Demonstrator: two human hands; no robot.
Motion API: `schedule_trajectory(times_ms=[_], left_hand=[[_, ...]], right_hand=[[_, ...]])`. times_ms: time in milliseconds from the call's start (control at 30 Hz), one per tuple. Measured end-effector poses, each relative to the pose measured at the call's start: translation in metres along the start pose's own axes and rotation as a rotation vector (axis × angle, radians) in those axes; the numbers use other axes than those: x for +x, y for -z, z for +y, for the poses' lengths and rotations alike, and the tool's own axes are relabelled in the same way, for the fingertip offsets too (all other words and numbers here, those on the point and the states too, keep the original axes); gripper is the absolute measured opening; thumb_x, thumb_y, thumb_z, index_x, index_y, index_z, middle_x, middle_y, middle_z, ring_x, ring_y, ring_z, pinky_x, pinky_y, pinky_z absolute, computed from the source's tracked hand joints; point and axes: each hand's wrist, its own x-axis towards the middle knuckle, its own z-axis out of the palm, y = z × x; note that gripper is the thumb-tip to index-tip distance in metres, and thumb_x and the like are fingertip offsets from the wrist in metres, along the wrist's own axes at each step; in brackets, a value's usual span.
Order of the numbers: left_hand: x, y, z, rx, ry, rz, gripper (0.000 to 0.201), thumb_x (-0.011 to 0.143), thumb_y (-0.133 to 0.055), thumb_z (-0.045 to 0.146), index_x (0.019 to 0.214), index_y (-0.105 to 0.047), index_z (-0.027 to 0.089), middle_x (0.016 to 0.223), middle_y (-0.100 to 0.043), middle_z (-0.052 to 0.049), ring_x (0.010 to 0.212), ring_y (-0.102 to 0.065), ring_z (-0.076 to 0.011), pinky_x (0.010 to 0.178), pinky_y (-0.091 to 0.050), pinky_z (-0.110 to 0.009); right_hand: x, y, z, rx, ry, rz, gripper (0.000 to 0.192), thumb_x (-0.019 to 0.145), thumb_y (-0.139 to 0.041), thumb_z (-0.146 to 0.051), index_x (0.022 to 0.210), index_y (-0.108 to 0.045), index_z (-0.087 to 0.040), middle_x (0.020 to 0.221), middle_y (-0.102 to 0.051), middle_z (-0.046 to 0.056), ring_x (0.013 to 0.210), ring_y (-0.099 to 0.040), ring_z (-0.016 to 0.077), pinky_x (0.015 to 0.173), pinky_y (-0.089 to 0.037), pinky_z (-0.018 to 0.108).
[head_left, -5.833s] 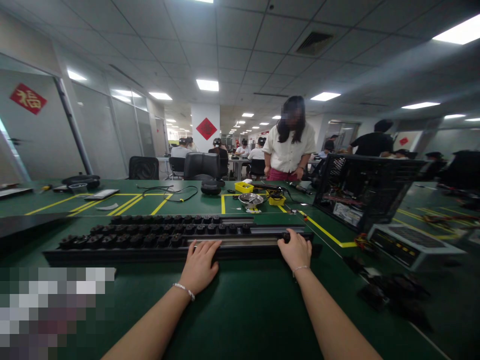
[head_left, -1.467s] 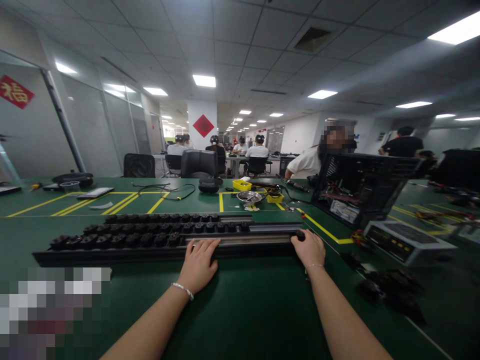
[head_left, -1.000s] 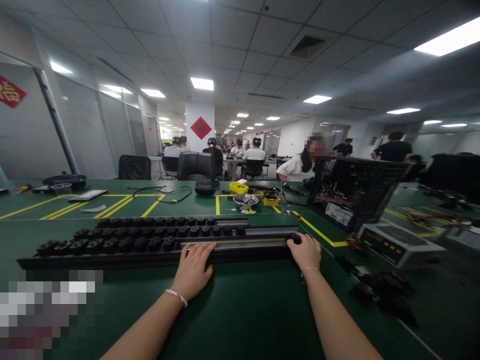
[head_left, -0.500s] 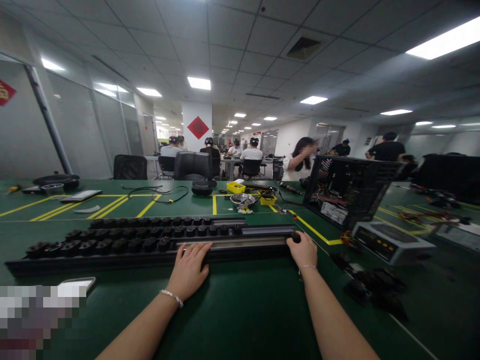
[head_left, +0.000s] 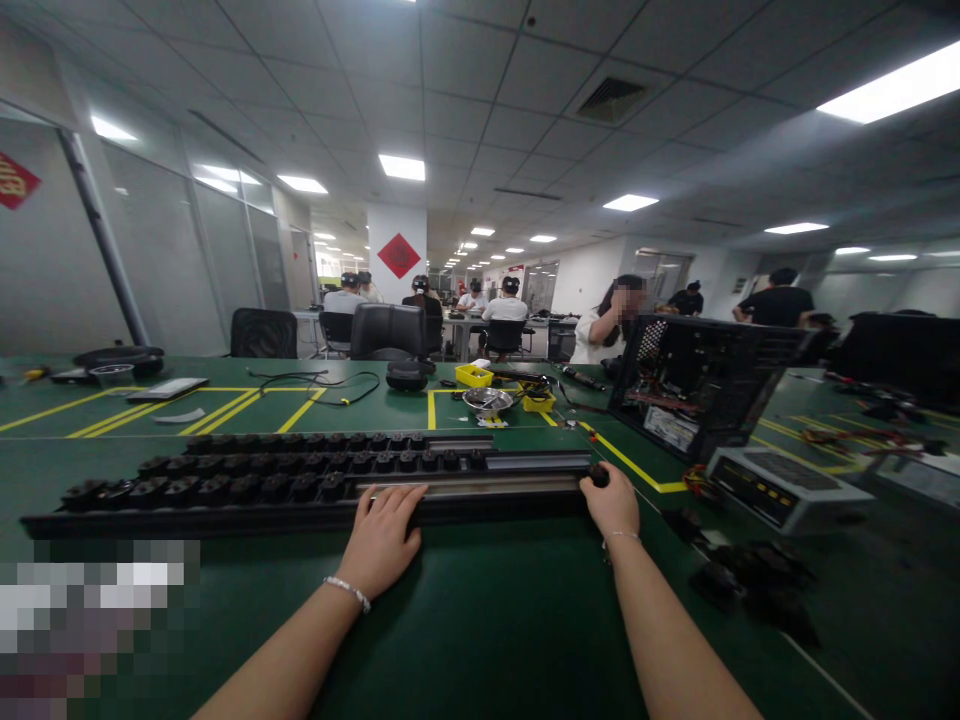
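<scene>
Long black rail (head_left: 300, 505) lies crosswise on green table (head_left: 495, 620), 12 o'clock of both hands. Left hand (head_left: 379, 540) stays flat, fingers together on rail. Right hand (head_left: 613, 503) still pinches small black knob (head_left: 598, 476) at rail's end; view barely shifted.

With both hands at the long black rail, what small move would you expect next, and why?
Probably the right hand slides the small black piece at its fingertips leftward along the rail. That piece sits alone at the rail's right end, a bare stretch separates it from the row of black pieces, and the left hand lies flat on the rail's front edge, seemingly steadying it.
</scene>
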Motion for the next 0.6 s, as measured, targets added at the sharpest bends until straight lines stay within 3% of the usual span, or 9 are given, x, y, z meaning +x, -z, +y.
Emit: schedule_trajectory(times_ms=[400,600], left_hand=[[0.0003,-0.0007,-0.0005,-0.010,-0.003,0.001,0.051,0.075,-0.046,0.022,0.126,-0.044,0.030,0.124,-0.056,-0.001,0.118,-0.045,-0.0206,0.108,-0.014,-0.047],[0.0001,0.0009,0.0008,-0.029,0.003,-0.009,0.051,0.076,-0.046,0.022,0.126,-0.043,0.029,0.125,-0.055,-0.001,0.118,-0.044,-0.0204,0.108,-0.012,-0.047]], right_hand=[[-0.0042,0.0087,-0.0060,0.022,-0.088,-0.001,0.049,0.072,-0.044,-0.036,0.116,-0.053,-0.017,0.114,-0.057,0.012,0.098,-0.054,0.0272,0.080,-0.044,0.036],[-0.0025,0.0088,-0.0055,0.002,-0.087,-0.001,0.049,0.072,-0.045,-0.036,0.116,-0.053,-0.016,0.111,-0.059,0.012,0.099,-0.055,0.0270,0.082,-0.043,0.035]])
